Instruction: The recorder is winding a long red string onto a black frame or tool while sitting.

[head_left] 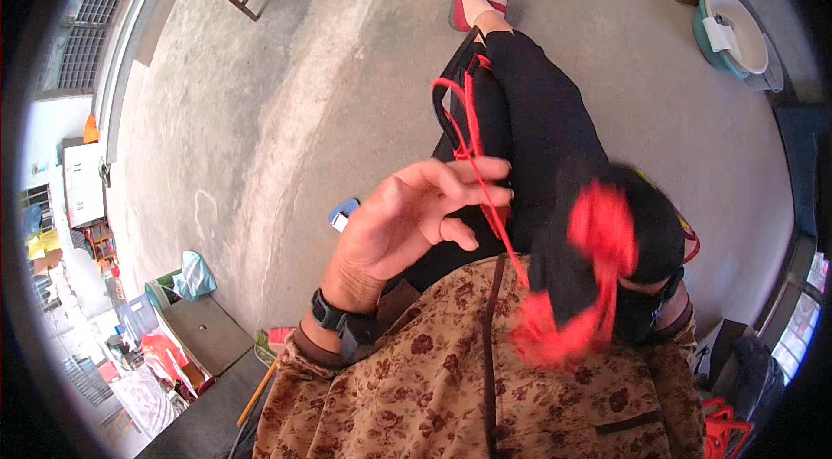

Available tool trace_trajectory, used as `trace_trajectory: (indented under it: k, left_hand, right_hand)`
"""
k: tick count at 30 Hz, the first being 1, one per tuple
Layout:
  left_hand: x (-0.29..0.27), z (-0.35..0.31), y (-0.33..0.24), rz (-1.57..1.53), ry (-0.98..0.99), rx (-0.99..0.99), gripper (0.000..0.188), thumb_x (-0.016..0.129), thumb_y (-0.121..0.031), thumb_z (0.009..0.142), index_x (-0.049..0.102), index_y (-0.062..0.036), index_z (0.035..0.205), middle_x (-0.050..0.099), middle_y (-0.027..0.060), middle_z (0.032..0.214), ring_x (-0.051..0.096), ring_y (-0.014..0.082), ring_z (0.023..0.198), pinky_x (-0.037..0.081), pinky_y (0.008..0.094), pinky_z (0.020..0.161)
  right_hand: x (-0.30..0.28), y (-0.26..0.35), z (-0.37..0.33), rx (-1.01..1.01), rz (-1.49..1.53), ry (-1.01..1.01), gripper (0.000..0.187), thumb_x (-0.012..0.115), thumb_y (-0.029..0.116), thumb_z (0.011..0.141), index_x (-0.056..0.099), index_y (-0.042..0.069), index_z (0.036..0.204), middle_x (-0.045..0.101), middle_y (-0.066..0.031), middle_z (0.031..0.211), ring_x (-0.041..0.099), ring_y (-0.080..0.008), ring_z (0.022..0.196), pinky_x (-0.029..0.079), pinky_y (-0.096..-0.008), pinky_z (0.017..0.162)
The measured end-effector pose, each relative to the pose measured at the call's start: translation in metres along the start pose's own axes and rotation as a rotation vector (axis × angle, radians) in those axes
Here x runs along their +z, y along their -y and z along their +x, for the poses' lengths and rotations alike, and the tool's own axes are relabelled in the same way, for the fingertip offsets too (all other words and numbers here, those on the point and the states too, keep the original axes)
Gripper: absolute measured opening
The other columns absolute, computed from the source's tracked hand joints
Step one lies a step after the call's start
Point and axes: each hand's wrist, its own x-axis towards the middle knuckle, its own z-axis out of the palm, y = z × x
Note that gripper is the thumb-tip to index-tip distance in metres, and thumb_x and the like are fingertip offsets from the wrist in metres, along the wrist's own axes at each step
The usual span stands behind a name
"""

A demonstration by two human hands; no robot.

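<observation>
The red cord [495, 212] ran nearly straight from a red loop [473, 117] over the black-trousered legs [546, 95], across the left hand [403, 216], its fingers loosely spread; the legs presumably gave support. A blurred black-and-red bundle [602, 225] hid the right hand, whose grip could not be told. At upper right, a pale basin [752, 36] sat inside a green basin [701, 32]; contents were indistinct.
</observation>
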Motion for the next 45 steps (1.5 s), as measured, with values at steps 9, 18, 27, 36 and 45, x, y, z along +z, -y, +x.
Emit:
trace_trajectory:
  k: [9,18,27,36,45]
  left_hand:
    - [-0.020,-0.053,0.019,-0.380,-0.392,0.029,0.042,0.051,-0.043,0.091,0.052,-0.0050,0.110,0.053,0.0068,0.083,0.048,0.0181,0.070,0.045,0.0273,0.054]
    - [-0.001,-0.084,0.016,-0.023,-0.460,-0.136,0.021,0.056,-0.021,0.094,0.058,-0.0008,0.088,0.036,-0.0049,0.053,0.026,0.0036,0.043,0.022,0.0205,0.037]
    - [-0.011,-0.001,-0.015,0.128,-0.437,0.355,0.031,0.051,-0.017,0.094,0.053,0.0010,0.119,0.054,0.0173,0.122,0.060,0.0217,0.101,0.054,0.0306,0.074]
    - [-0.052,0.035,0.025,0.312,-0.471,0.034,0.027,0.055,-0.021,0.095,0.056,-0.0036,0.114,0.066,0.0028,0.092,0.060,0.0080,0.068,0.051,0.0220,0.058]
    - [-0.018,-0.031,-0.045,0.299,-0.790,0.338,0.028,0.051,-0.034,0.096,0.055,-0.0071,0.104,0.064,0.0119,0.098,0.050,0.0080,0.053,0.038,0.0182,0.041]
  right_hand:
    - [0.004,-0.046,0.038,0.374,0.584,-0.066,0.029,0.055,0.020,0.092,0.057,0.004,0.116,0.064,-0.0062,0.091,0.060,-0.0138,0.077,0.049,-0.0258,0.069]
    - [0.020,-0.043,0.040,0.294,0.626,-0.142,0.023,0.058,0.022,0.092,0.060,0.005,0.107,0.064,-0.0060,0.089,0.061,-0.0160,0.074,0.051,-0.0289,0.070]
    - [-0.007,-0.018,0.065,-0.207,-0.175,-0.466,0.021,0.060,0.018,0.090,0.060,0.003,0.104,0.064,-0.0099,0.090,0.062,-0.0213,0.077,0.051,-0.0331,0.071]
    - [0.038,-0.040,0.087,0.001,-0.267,-0.149,0.021,0.059,0.008,0.085,0.058,0.000,0.104,0.059,-0.0167,0.094,0.061,-0.0308,0.089,0.048,-0.0367,0.077]
    - [0.041,-0.014,0.086,-0.519,-0.627,-0.401,0.037,0.067,0.019,0.079,0.058,0.004,0.111,0.059,-0.0189,0.096,0.060,-0.0302,0.092,0.047,-0.0414,0.083]
